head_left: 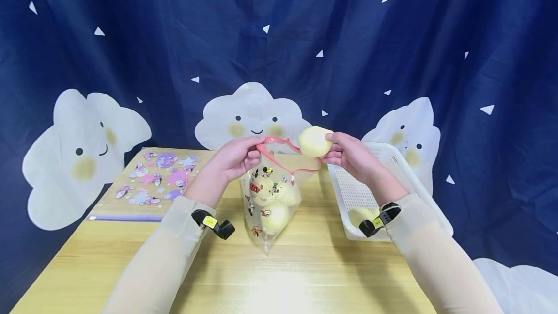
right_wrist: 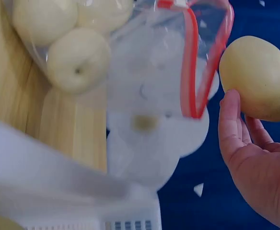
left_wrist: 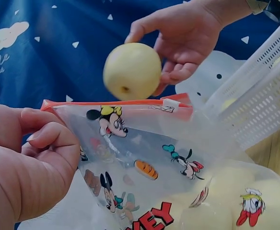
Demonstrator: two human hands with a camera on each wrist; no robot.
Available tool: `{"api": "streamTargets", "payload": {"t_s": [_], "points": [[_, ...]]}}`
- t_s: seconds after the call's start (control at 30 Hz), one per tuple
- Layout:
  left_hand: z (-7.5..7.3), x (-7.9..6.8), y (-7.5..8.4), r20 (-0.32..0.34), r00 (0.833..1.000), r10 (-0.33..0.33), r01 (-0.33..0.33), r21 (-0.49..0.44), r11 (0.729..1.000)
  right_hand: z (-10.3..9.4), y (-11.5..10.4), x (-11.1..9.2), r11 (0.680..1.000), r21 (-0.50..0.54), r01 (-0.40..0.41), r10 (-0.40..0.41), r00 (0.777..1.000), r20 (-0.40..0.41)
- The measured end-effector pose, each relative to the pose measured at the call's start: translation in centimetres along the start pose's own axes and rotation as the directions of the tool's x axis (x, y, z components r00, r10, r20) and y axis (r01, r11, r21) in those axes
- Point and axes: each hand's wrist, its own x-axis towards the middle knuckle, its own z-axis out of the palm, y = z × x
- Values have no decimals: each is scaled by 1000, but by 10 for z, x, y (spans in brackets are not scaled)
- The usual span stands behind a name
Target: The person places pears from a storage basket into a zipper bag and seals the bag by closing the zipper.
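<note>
A clear zip bag (head_left: 285, 178) with a red zip edge and cartoon prints stands on the table, its mouth spread apart. Several pale yellow pears (right_wrist: 77, 60) lie inside it. My left hand (head_left: 235, 159) pinches the left end of the red edge between thumb and curled fingers. In my right hand (head_left: 353, 155) is another pear (left_wrist: 133, 72), gripped by thumb and fingers just above the right side of the bag's mouth. The right wrist view shows this pear beside the red zip, outside the bag, with its stem facing away from the opening.
To the right stands a white perforated basket (head_left: 429, 205) with a pear (head_left: 363, 215) at its near end. A flat printed bag (head_left: 144, 197) with a purple zip lies on the left of the wooden table (head_left: 218, 270). A blue cloud-patterned curtain (head_left: 261, 57) hangs behind.
</note>
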Motion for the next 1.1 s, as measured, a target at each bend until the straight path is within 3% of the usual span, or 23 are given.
{"api": "streamTargets", "payload": {"t_s": [0.2, 0.43, 0.63, 0.87, 1.1], "points": [[9, 2, 5, 0, 1000, 26, -26, 7, 1000, 16, -2, -6, 999, 24, 29, -30, 998, 53], [15, 1, 9, -15, 999, 32, -32, 3, 999, 24, -1, -10, 1000, -28, -1, 3, 998, 69], [17, 0, 11, 4, 999, 43, -43, 7, 999, 31, -2, -11, 991, -130, -28, 31, 999, 24], [18, -2, 14, 31, 998, 53, -54, 34, 998, 40, -7, -17, 958, -283, -44, 39, 999, -22], [17, -4, 16, 45, 997, 60, -62, 44, 997, 35, -8, -21, 980, -196, 32, -33, 999, -4]]}}
